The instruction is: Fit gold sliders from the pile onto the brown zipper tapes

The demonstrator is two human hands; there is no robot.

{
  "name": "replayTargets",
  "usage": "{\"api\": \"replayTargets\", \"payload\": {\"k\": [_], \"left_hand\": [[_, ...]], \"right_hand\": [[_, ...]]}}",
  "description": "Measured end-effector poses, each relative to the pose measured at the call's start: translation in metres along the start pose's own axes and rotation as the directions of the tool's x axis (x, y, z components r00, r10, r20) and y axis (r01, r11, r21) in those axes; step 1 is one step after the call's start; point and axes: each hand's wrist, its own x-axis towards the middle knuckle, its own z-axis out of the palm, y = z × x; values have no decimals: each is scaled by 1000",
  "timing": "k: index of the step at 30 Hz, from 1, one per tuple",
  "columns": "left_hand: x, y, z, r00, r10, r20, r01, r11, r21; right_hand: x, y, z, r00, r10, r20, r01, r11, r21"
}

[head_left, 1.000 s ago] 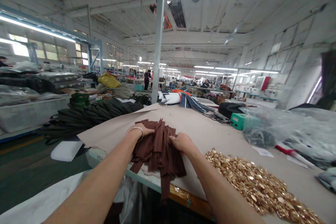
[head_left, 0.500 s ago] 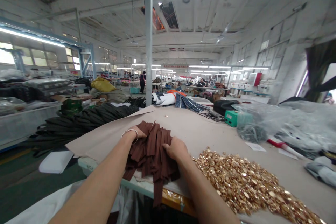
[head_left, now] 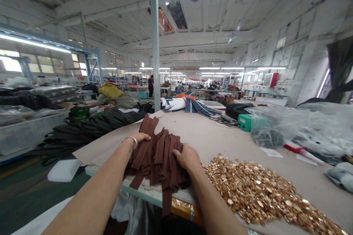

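Observation:
A bundle of brown fabric strips lies at the near edge of the paper-covered table, some strips hanging over the edge. My left hand, with a bracelet at the wrist, is closed on the strips at the bundle's upper left, thumb on top and the other fingers hidden beneath. At the right side of the bundle, my right hand grips the strips between thumb and curled fingers. A heap of shiny gold metal pieces spreads beside my right forearm.
Black strips are piled left of the table, near a white bin. A metal post rises beyond the table's far edge. Striped fabric, a green box and clear plastic bags lie farther back and right.
My left hand has moved left and slightly up, and the strips at the bundle's upper left now stick up and fan out farther. My right hand stays at the right side.

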Motion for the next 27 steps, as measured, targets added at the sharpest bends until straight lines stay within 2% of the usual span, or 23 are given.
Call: {"api": "replayTargets", "payload": {"k": [4, 11, 15, 18, 21, 24, 25, 26, 27], "left_hand": [[-8, 6, -25, 982, -147, 119, 173, 953, -249], [-36, 27, -65, 964, -173, 204, 262, 770, -582], [-70, 46, -88, 956, -159, 248, 289, 667, -687], [-115, 59, -94, 938, -157, 308, 339, 595, -729], [-173, 62, -83, 904, -143, 403, 418, 497, -761], [-233, 56, -59, 867, -143, 477, 493, 380, -783], [-251, 52, -49, 854, -146, 500, 518, 340, -785], [-268, 47, -38, 837, -152, 526, 546, 309, -779], [-283, 42, -26, 816, -155, 557, 577, 283, -766]], "right_hand": [[2, 2, 0, 1000, 6, -2, -6, 1000, 31], [1, 2, 1, 999, 31, -26, -28, 991, 127], [-5, -4, -13, 998, 30, -60, -13, 966, 258], [-21, -12, -33, 997, -15, -78, 45, 913, 407], [-64, -15, -52, 990, -139, -4, 117, 812, 571], [-138, -5, -66, 947, -296, 124, 129, 705, 697], [-166, 1, -70, 920, -356, 164, 120, 656, 745], [-193, 8, -72, 857, -466, 218, 73, 529, 845], [-220, 16, -74, 804, -533, 264, 19, 467, 884]]}}
